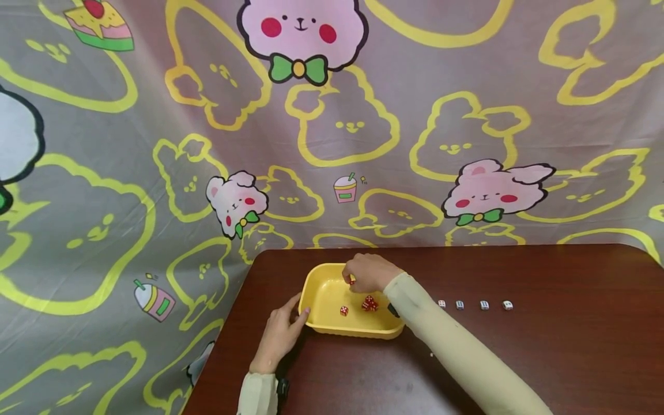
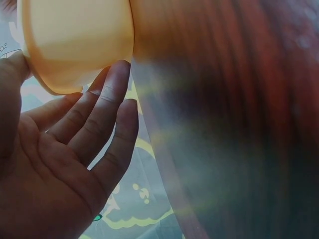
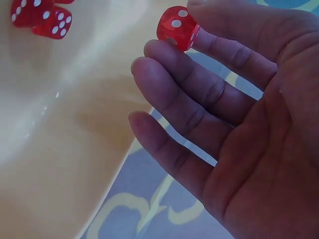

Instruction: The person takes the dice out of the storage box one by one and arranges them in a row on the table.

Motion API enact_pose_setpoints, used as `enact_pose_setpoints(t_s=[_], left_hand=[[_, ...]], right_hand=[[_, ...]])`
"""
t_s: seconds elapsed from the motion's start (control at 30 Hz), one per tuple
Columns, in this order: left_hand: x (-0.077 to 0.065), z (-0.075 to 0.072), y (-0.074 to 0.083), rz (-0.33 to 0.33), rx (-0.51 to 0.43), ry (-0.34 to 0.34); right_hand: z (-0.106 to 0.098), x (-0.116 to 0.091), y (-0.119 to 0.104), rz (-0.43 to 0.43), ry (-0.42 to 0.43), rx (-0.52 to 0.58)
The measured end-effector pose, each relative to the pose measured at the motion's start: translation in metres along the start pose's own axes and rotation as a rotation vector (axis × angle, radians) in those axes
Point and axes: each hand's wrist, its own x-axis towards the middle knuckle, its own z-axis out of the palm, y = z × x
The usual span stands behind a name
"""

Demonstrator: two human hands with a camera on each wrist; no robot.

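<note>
A yellow plastic tray (image 1: 353,332) stands on the table. My left hand (image 1: 280,331) grips its left end, thumb over the rim and fingers along the outer wall, as the left wrist view shows at the tray's side (image 2: 75,45). Over the tray's back part, my right hand (image 1: 370,272) pinches a red die with white dots (image 3: 177,27) between thumb and fingertips. Below it, inside the tray, a cluster of red dice (image 1: 369,304) lies near the middle. One more red die (image 1: 344,310) sits apart, to the left of that cluster.
Right of the tray, several white dice (image 1: 484,304) stand spaced out in a row on the dark brown table (image 1: 570,346). My right forearm crosses in front of the tray's right end. A patterned cloth (image 1: 404,150) hangs behind the table and on the left.
</note>
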Motion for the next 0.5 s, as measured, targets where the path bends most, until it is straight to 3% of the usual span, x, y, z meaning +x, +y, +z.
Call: enact_pose_setpoints(t_s=[0.5], left_hand=[[-0.001,0.0,-0.001,-0.005,-0.002,-0.008]], right_hand=[[-0.008,-0.023,0.025,0.0,0.079,-0.043]])
